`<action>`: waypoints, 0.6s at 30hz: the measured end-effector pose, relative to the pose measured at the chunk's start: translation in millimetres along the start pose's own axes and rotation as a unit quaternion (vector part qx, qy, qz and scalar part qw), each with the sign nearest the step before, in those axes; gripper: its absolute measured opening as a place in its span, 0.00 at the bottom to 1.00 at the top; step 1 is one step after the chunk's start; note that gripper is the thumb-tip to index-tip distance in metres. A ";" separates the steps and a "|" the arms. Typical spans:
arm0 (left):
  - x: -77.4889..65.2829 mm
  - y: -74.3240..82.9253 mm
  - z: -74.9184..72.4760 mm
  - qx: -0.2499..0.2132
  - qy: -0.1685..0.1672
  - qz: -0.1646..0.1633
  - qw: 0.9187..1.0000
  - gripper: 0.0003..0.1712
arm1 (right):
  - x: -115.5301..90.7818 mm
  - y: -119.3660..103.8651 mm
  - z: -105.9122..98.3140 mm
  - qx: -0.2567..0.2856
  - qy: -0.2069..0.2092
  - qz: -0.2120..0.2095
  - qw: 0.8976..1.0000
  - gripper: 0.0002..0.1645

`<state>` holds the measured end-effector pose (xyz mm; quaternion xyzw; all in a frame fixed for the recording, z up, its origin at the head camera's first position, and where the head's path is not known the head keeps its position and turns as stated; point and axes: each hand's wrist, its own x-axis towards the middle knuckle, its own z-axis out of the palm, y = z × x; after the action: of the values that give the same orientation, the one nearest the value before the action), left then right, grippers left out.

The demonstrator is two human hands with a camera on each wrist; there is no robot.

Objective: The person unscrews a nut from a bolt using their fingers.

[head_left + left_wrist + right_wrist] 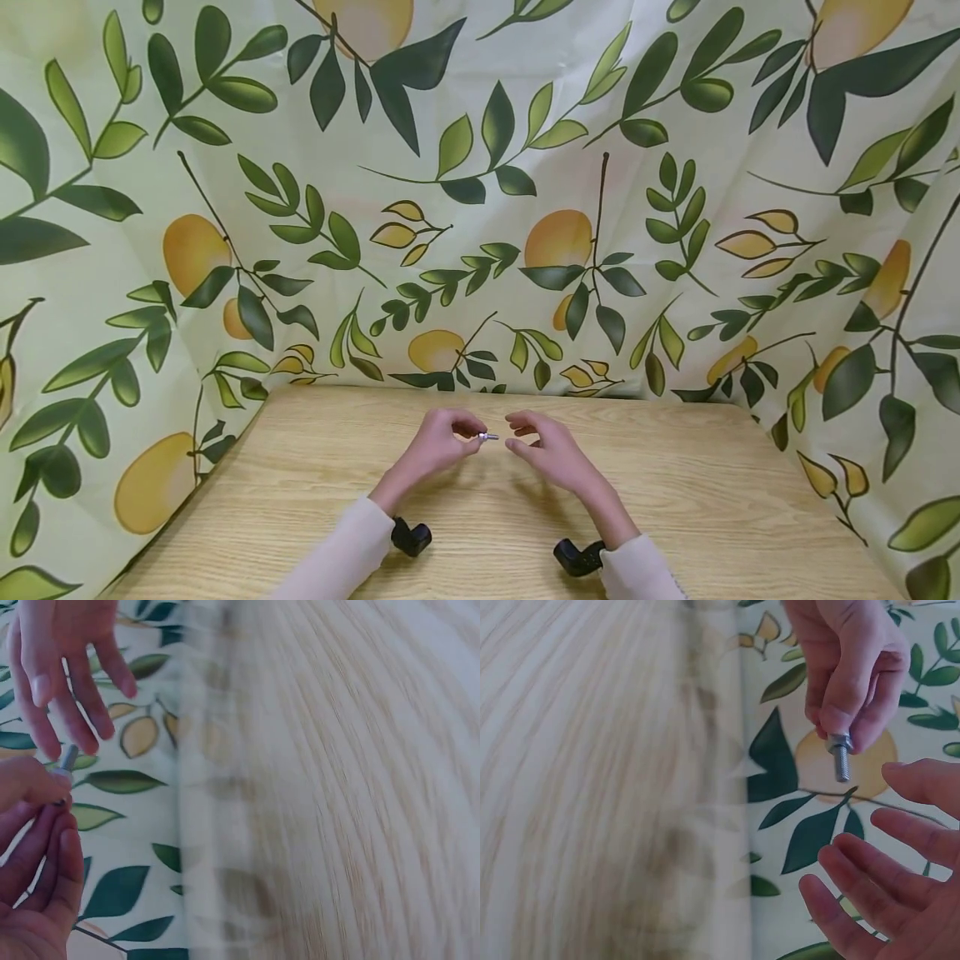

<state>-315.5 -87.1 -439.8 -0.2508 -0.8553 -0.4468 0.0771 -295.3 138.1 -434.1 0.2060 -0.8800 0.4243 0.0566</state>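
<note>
A small silver bolt [491,437] is pinched between the thumb and fingers of my left hand [444,440]. In the right wrist view its threaded shank [842,765] points out past the fingertips, with a wider metal collar, which looks like a nut [839,742], close against them. The rest of the bolt is hidden by the fingers. My right hand [553,452] is held just to the right of the shank's tip, apart from it. Its fingers are spread and gently bent, holding nothing, as the right wrist view also shows.
Both hands are above a light wood-grain table [675,500]. A cloth [480,292] printed with leaves and orange fruit hangs behind the table and at both sides. Black wrist mounts [411,537] stick out below the sleeves.
</note>
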 end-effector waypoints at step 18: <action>-21.9 23.8 4.0 -0.168 0.029 0.060 0.984 0.06 | -6.5 -31.4 -18.2 0.075 -0.065 -0.032 0.995 0.14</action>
<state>-284.4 -80.5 -432.7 -0.2983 -0.7489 -0.5855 0.0851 -277.9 136.7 -401.7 0.2649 -0.8402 0.4732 -0.0029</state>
